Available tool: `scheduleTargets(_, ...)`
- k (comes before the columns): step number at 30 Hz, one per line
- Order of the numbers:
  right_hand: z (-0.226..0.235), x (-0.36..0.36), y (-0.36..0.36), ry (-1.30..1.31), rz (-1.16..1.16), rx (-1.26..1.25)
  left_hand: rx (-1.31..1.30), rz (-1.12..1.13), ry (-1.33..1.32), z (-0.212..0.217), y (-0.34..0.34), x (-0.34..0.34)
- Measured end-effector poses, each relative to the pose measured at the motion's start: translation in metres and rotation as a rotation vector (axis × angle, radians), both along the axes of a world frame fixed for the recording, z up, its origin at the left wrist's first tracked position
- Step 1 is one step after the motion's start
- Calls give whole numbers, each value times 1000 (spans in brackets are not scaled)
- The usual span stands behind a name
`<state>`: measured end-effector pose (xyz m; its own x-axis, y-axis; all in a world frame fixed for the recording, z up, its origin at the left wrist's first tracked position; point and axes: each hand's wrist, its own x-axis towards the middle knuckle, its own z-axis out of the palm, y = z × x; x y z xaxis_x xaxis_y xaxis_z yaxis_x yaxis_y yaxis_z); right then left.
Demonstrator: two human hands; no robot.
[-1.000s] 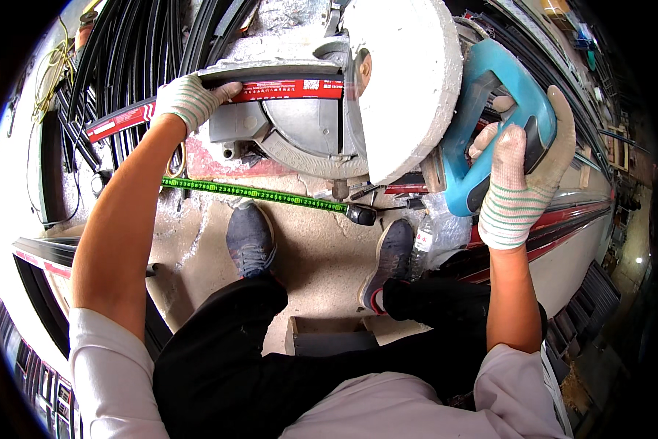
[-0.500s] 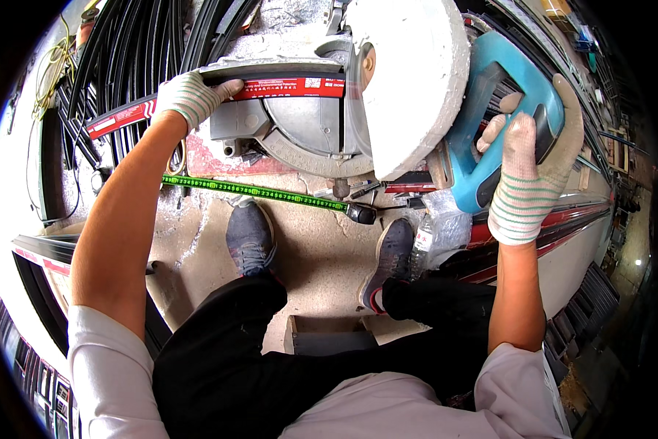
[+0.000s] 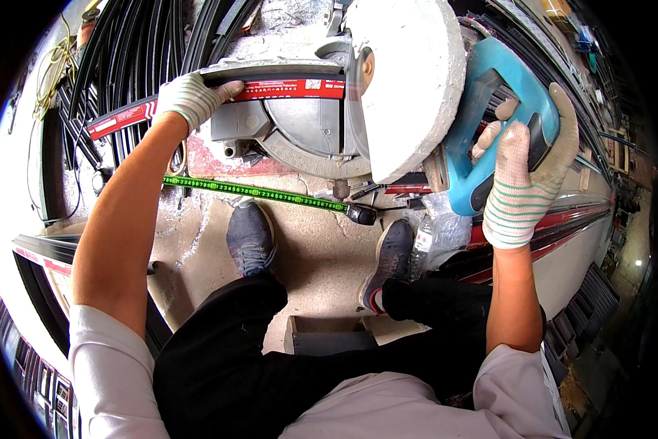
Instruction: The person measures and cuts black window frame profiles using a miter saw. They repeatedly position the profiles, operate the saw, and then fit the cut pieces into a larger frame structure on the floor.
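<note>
A mitre saw with a dusty white blade guard and a round grey metal base stands in front of me. My right hand, in a striped white work glove, grips the saw's blue handle. My left hand, also gloved, presses down on a long dark profile with a red strip lying across the saw base. The blade itself is hidden behind the guard.
A green tape measure lies on the concrete floor near my two shoes. Bundles of black profiles lie at the upper left. More red-striped profiles run at the right, beside a clear plastic bag.
My right hand and the blue saw handle have shifted slightly up and to the right. The left hand stays on the profile.
</note>
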<state>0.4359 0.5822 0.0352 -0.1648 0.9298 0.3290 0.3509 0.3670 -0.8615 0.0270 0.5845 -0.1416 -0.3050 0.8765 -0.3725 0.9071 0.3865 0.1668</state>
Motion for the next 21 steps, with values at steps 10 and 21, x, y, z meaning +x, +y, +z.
scheduleTargets(10, -7, 3, -1, -13, 29, 47, -17, 51, -67, 11, -1, 8)
scheduleTargets(21, -2, 2, 1, 15, 29, 10, 2, 21, -40, 6, -2, 3)
